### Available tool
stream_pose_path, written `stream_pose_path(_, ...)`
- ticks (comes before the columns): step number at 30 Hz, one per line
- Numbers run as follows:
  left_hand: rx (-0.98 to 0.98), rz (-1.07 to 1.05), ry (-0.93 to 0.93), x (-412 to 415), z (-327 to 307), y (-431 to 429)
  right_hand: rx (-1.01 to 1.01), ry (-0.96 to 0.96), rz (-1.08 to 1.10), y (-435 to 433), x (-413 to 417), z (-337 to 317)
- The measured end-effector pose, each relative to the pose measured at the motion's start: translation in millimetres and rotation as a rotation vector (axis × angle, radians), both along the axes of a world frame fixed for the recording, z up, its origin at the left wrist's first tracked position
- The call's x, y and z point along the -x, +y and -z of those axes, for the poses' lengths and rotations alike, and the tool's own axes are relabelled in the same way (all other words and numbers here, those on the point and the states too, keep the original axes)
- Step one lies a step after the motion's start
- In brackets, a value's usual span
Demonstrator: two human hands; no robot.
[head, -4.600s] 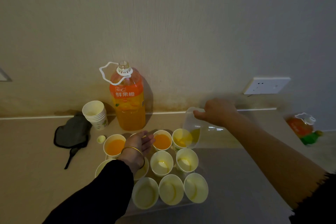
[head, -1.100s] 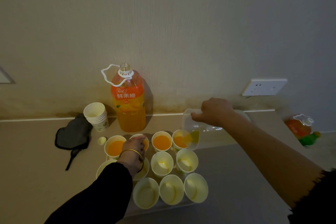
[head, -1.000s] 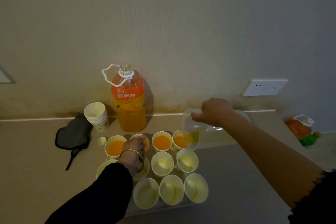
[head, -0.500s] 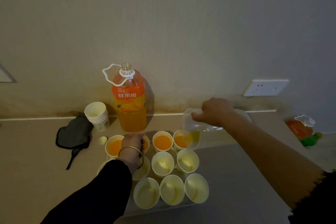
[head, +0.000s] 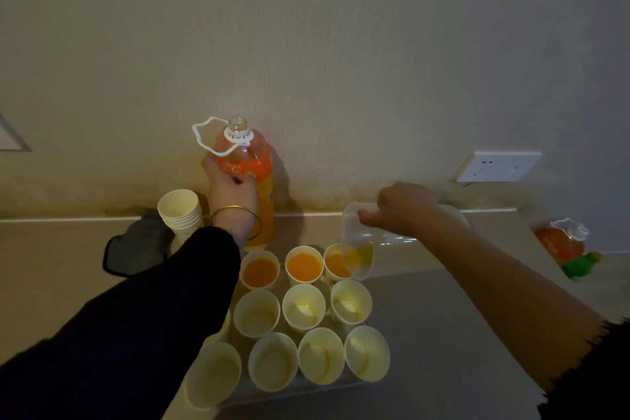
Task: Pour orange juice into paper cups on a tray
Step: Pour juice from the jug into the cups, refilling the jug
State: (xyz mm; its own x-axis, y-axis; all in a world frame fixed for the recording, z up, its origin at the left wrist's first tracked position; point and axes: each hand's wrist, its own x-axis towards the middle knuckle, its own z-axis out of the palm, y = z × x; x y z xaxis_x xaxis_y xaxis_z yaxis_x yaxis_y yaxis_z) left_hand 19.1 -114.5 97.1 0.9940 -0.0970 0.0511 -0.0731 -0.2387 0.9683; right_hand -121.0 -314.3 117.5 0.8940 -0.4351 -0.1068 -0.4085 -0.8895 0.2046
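Juice bottle [head: 254, 181] behind paper cups [head: 303, 317] on tray [head: 296, 394]

Cups [head: 303, 309] fill the tray [head: 300, 393] rim to rim. Behind the tray stand a bottle [head: 263, 181], a cup stack [head: 180, 211] and a cloth [head: 136, 249]; a tilted jug [head: 354, 232] overhangs its back right corner and an arm [head: 153, 317] crosses its left side. Right of the tray the worktop [head: 443, 334] lies open.

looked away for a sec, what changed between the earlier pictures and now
The left hand left the filled back-row cup it was steadying and moved away toward the wall, where it now grips the juice bottle below its neck. The right hand still holds the clear jug tipped at the back-right cup. The cups have not moved.
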Motion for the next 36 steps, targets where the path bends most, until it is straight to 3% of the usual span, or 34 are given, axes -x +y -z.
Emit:
stream_pose_path(3, -0.059, 0.03, -0.012, -5.1, 0.6, -3.0, -0.007, 0.002, 0.0, -0.4, 0.2, -1.1)
stream_pose_path(7, -0.335, 0.118, -0.019, -11.1, 6.1, -1.4, -0.018, 0.011, -0.005, -1.3, 0.2, -1.0)
stream_pose_path(15, -0.892, 0.13, -0.257, -21.3, 16.3, 20.2, -0.037, 0.001, 0.006, -2.8, 3.3, 1.8)
stream_pose_path(36, -0.974, 0.123, -0.277, -22.5, 19.1, 16.8, 0.008, -0.02, 0.002, -3.5, 4.6, 0.3)
